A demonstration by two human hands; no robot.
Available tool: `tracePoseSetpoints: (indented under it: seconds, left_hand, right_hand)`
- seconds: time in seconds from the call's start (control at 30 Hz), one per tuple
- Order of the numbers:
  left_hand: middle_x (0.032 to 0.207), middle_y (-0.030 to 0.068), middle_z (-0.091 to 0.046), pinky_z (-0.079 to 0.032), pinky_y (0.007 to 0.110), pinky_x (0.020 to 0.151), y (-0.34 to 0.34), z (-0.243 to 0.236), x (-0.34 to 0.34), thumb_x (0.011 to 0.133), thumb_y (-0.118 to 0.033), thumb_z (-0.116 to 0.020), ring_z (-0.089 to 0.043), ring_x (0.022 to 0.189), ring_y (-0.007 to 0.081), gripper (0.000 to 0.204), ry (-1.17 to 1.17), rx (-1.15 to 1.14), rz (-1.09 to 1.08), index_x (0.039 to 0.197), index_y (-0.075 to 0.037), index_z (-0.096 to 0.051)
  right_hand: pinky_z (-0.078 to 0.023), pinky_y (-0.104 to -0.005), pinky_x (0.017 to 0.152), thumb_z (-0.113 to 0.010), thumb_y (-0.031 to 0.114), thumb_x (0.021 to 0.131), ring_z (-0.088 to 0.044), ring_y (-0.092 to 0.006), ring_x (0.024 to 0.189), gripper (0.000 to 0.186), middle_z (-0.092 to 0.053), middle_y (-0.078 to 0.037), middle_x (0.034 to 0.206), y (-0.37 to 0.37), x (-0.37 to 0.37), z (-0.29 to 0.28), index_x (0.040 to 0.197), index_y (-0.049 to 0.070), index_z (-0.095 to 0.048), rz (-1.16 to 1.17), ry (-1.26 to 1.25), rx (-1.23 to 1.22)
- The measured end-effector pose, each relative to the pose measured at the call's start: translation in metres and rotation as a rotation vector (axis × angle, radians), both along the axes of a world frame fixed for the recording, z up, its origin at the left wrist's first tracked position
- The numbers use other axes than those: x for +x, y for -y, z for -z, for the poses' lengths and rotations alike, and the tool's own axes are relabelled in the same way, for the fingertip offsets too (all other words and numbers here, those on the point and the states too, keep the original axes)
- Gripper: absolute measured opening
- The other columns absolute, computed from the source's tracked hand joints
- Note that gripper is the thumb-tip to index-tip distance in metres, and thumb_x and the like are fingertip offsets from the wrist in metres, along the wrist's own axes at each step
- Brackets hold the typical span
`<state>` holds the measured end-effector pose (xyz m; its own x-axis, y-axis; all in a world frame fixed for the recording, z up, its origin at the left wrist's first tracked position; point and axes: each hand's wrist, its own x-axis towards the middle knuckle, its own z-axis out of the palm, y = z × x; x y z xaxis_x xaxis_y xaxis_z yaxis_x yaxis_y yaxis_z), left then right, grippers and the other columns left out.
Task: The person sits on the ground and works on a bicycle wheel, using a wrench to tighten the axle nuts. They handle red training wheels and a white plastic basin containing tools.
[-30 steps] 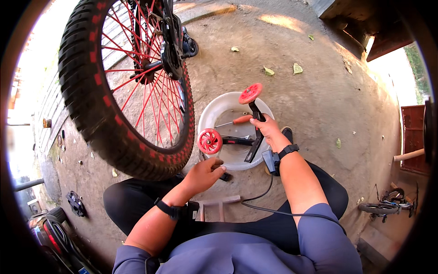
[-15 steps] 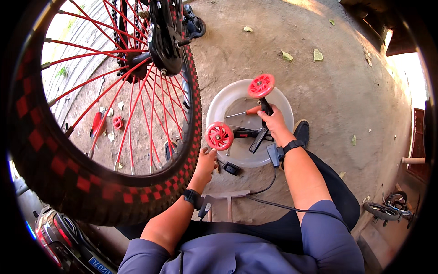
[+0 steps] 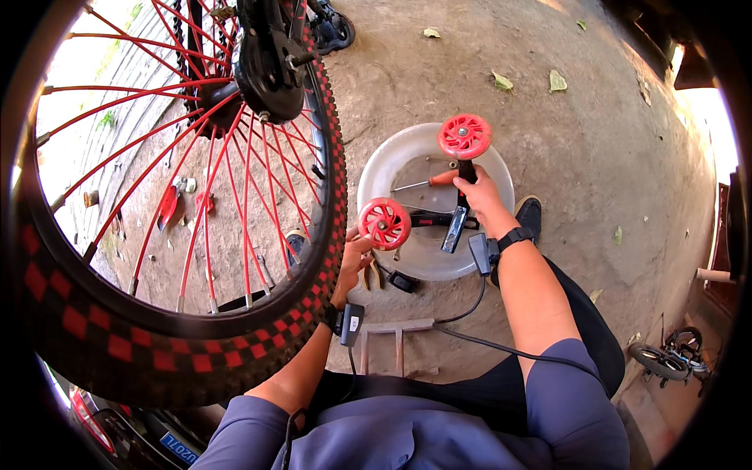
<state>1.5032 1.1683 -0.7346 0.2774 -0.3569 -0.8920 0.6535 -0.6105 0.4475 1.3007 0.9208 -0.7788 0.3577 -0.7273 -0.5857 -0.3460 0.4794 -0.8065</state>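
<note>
My right hand [image 3: 483, 193] grips the black bracket [image 3: 456, 223] of a training wheel, whose red wheel [image 3: 464, 135] sits above my fingers. A second red training wheel [image 3: 384, 222] with a black arm lies lower left over a translucent white basin [image 3: 407, 268]; my left hand [image 3: 352, 262] has curled fingers on its left edge, partly beside the tire. An orange-handled screwdriver [image 3: 441, 179] and small metal bits lie in the basin. A large bicycle wheel [image 3: 180, 345] with red spokes and checkered tire fills the left, close to my left hand.
Pliers [image 3: 372, 276], a black object [image 3: 401, 281] and a metal stand [image 3: 395, 329] are below the basin. Red items [image 3: 168, 205] lie behind the spokes. A small bike [image 3: 664, 359] is at far right, part of a vehicle [image 3: 125, 427] at lower left. Leaves dot the concrete.
My left hand has moved up to the lower red wheel. My right hand and its bracket have shifted slightly upper right in view; the bicycle wheel appears lower and larger.
</note>
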Motion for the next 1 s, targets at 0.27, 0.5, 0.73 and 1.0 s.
tracePoseSetpoints:
  seconds: [0.27, 0.5, 0.73, 1.0]
  left_hand:
    - [0.108, 0.0014, -0.065, -0.053, 0.033, 0.083, 0.022, -0.033, -0.016, 0.098, -0.014, -0.061, -0.063, 0.100, 0.0151, 0.019, -0.147, -0.016, -0.079, 0.115, -0.007, -0.061]
    - [0.124, 0.0145, -0.060, -0.056, 0.040, 0.089, 0.030, -0.029, -0.015, 0.098, -0.024, -0.060, -0.065, 0.109, 0.0271, 0.036, -0.302, -0.127, -0.327, 0.124, -0.002, -0.049]
    - [0.118, 0.0130, -0.064, -0.053, 0.038, 0.092, 0.064, -0.029, -0.016, 0.105, -0.026, -0.049, -0.064, 0.108, 0.0234, 0.033, -0.372, -0.283, -0.396, 0.127, -0.002, -0.052]
    - [0.111, 0.0102, -0.067, -0.053, 0.034, 0.091, 0.069, -0.042, -0.024, 0.104, -0.018, -0.051, -0.067, 0.098, 0.0199, 0.025, -0.169, -0.252, -0.353, 0.119, 0.000, -0.057]
  right_hand:
    - [-0.048, -0.0328, 0.081, -0.070, 0.011, 0.089, -0.060, -0.0165, 0.089, 0.032, -0.067, -0.008, 0.097, 0.000, -0.001, 0.002, 0.117, -0.001, -0.060, -0.020, -0.093, 0.031]
    - [-0.048, -0.0335, 0.090, -0.064, 0.006, 0.093, -0.062, -0.0191, 0.099, 0.033, -0.066, -0.010, 0.108, 0.001, -0.001, 0.003, 0.125, -0.001, -0.056, -0.046, -0.084, 0.041]
    - [-0.047, -0.0338, 0.084, -0.070, 0.008, 0.088, -0.061, -0.0175, 0.092, 0.036, -0.067, -0.008, 0.099, 0.002, -0.006, 0.040, 0.121, -0.001, -0.058, -0.007, 0.030, 0.085]
    - [-0.047, -0.0326, 0.087, -0.069, 0.003, 0.087, -0.061, -0.0171, 0.095, 0.035, -0.067, -0.006, 0.101, 0.001, -0.007, 0.041, 0.121, 0.000, -0.059, -0.003, 0.128, 0.135]
